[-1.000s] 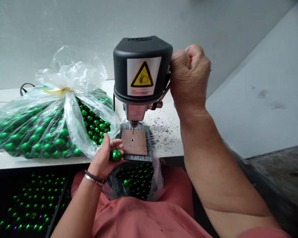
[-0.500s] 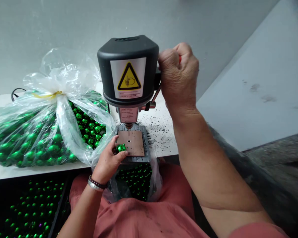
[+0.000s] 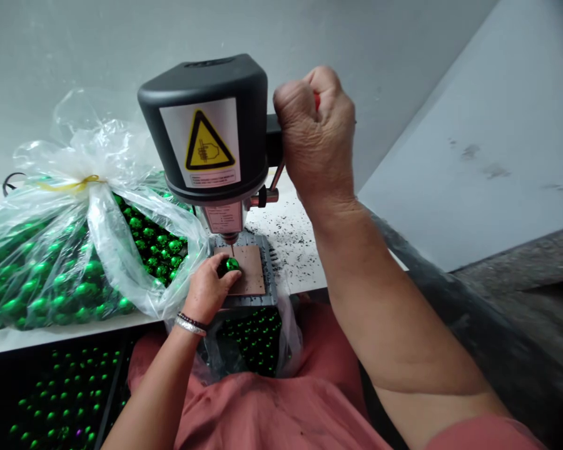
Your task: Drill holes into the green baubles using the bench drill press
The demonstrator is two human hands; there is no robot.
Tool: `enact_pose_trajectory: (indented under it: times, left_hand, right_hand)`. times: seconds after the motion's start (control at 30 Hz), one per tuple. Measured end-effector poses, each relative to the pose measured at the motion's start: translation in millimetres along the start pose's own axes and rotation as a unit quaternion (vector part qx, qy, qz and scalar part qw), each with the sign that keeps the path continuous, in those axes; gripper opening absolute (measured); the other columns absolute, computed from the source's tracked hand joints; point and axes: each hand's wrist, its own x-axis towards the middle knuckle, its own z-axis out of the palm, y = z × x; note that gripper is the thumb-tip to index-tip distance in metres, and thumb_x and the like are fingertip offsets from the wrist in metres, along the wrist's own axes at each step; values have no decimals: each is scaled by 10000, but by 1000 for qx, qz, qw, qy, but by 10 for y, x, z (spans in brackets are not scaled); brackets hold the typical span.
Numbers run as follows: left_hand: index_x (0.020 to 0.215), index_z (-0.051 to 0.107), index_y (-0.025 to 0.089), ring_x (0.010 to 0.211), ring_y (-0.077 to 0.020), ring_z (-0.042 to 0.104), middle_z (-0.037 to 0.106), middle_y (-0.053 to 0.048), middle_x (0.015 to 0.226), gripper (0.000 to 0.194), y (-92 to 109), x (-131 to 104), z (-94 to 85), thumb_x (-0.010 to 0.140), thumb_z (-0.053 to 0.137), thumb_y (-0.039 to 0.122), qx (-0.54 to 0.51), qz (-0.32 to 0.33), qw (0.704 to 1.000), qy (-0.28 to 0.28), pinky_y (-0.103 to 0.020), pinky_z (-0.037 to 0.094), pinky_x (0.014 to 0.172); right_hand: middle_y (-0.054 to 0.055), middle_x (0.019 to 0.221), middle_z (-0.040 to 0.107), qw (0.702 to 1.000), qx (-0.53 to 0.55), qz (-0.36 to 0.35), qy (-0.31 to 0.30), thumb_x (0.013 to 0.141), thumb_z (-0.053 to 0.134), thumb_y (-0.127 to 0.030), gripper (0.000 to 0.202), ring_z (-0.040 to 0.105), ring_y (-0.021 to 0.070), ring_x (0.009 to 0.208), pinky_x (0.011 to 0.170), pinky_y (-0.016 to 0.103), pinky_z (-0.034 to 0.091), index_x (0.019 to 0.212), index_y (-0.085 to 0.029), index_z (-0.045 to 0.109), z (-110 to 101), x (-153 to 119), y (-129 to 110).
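Note:
Between the thumb and fingers of my left hand sits a shiny green ball, a bauble by its look. It rests on the brown board that covers the base of a small drill press. The thin drill bit points down right at the ball's top; whether it touches I cannot tell. My right hand is closed in a fist round the red-tipped feed lever at the press's right side, most of the lever hidden by the fingers.
Left of the press lies a tied clear plastic bag full of green balls, torn open at its side. Dark shavings litter the white table. Below are a tray of green balls and another plastic bag of them at my lap.
My left hand has slid the green ball across the board to beneath the drill bit, over the board's hole. My right hand stays on the lever. The view has shifted slightly.

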Motion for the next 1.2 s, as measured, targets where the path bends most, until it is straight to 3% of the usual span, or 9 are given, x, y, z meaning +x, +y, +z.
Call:
enact_pose_trajectory:
  times: [0.6, 0.8, 0.97, 1.2]
  left_hand:
    - [1118, 629, 159, 978, -222, 593, 653, -99, 1091, 446, -31, 148, 77, 706, 641, 329, -8, 16, 1000, -21, -340, 428, 896]
    - [1098, 642, 179, 941, -220, 599, 665, -86, 1050, 422, -49, 141, 97, 700, 647, 319, -24, 24, 999, -17, -345, 442, 868]
    - [1158, 612, 162, 910, -226, 607, 669, -104, 1024, 477, -36, 136, 87, 708, 642, 317, -10, 26, 999, -16, -350, 450, 849]
    - [1156, 609, 152, 932, -230, 610, 667, -111, 1052, 477, -35, 127, 82, 710, 640, 318, 0, 29, 1000, -10, -346, 450, 856]
  right_hand:
    - [-60, 574, 270, 1000, -8, -28, 0, 808, 437, -327, 260, 262, 36, 561, 543, 180, 273, 639, -183, 303, -46, -62, -34]
    - [-49, 609, 345, 974, -125, -172, 74, 828, 443, -246, 171, 322, 32, 548, 555, 184, 330, 683, -179, 380, -208, -518, -88]
    - [-41, 675, 466, 962, -178, -198, 65, 783, 513, -221, 56, 443, 62, 595, 571, 218, 395, 788, -213, 458, -337, -946, 26]
    - [-42, 665, 445, 967, -139, -208, 49, 760, 499, -162, 100, 441, 64, 583, 555, 229, 399, 834, -200, 444, -334, -1095, 133]
